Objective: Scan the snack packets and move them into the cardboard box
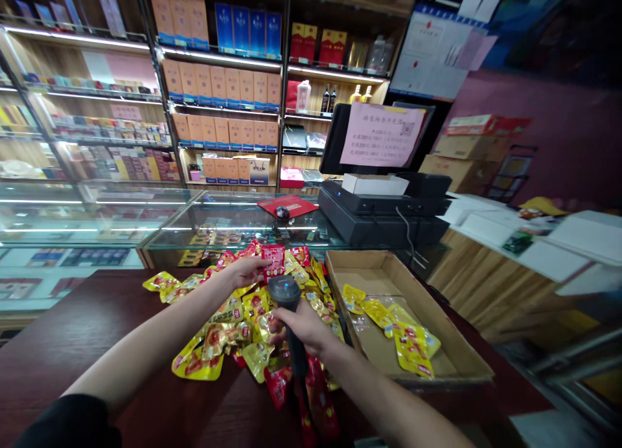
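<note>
My left hand [250,270] pinches a red snack packet [274,259] at the far side of a heap of snack packets [228,312], mostly yellow with some red. Wrapped round the handle of a black barcode scanner [286,299] is my right hand [304,325]. The scanner's head sits just in front of the red packet, apart from it as far as I can tell. Right of the heap stands an open cardboard tray [383,263] with several yellow packets [413,347] in it.
A dark red table [58,331] bears the heap and the tray. Behind it are a glass counter [218,208], a mouse [282,212] on a red mat, and a monitor [335,137] above a black cash drawer [379,218]. Shelves of boxed goods [223,85] line the wall.
</note>
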`<state>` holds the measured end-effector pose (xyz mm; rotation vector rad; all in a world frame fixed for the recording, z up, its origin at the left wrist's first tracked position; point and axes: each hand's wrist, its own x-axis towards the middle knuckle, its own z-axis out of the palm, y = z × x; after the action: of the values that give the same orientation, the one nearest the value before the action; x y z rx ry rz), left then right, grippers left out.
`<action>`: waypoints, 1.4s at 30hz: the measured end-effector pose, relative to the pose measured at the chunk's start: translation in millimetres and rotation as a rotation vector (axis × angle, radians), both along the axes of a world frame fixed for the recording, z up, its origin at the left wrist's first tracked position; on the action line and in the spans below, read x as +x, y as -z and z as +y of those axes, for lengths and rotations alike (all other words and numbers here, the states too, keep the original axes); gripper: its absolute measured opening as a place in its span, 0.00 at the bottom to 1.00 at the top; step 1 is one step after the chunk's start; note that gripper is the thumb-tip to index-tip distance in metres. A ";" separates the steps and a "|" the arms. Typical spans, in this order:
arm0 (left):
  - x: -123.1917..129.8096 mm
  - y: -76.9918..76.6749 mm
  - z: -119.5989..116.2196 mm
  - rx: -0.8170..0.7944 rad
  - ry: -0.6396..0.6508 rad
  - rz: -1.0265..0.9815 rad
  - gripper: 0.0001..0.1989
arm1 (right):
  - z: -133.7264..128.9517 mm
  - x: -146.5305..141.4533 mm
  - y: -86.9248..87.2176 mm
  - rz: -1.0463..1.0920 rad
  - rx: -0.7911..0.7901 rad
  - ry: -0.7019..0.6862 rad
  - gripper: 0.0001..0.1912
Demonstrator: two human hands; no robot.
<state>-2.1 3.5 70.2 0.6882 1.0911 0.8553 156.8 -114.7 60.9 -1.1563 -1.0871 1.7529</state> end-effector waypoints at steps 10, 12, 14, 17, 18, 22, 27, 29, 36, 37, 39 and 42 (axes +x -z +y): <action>1.3 -7.3 -7.7 0.030 -0.086 -0.011 0.12 | -0.3 -0.2 -2.2 0.004 -0.023 -0.003 0.12; 0.7 -6.6 -7.6 0.026 -0.080 -0.019 0.12 | 0.0 0.8 -2.3 0.012 -0.026 0.003 0.12; -0.4 -4.4 -7.1 0.020 -0.069 -0.020 0.11 | 1.5 4.5 -2.0 0.008 0.006 0.045 0.11; -0.1 -1.1 -8.6 -0.002 -0.023 -0.035 0.09 | 7.5 16.7 -2.1 -0.033 0.083 0.204 0.09; 1.5 -0.6 -10.1 -0.017 0.002 -0.053 0.07 | 10.4 22.4 -2.7 -0.035 0.084 0.258 0.08; 18.5 -4.7 -21.1 -0.089 0.096 -0.135 0.02 | 22.2 51.1 -8.0 0.078 -0.050 0.307 0.12; 59.6 -15.3 -35.3 -0.114 0.257 -0.231 0.05 | 24.6 97.5 -15.1 0.284 -0.129 0.236 0.12; 79.1 -17.7 -37.5 -0.099 0.332 -0.265 0.06 | 20.3 118.7 -18.0 0.341 -0.135 0.225 0.09; 159.0 -25.5 -35.8 -0.167 0.531 -0.370 0.20 | -3.8 196.7 -27.3 0.393 -0.105 0.418 0.10; 172.5 -26.6 -36.1 -0.177 0.548 -0.367 0.21 | -7.2 207.1 -27.2 0.395 -0.107 0.447 0.10; 199.5 -27.4 -37.5 -0.185 0.577 -0.349 0.23 | -13.6 226.3 -25.5 0.385 -0.110 0.512 0.10; 233.4 -23.4 -39.8 -0.192 0.580 -0.289 0.26 | -21.6 248.9 -21.7 0.319 -0.103 0.639 0.10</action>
<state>231.3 -36.3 93.5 0.6479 0.6480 0.3297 405.7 -136.2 82.6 -1.0799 -0.3756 1.4192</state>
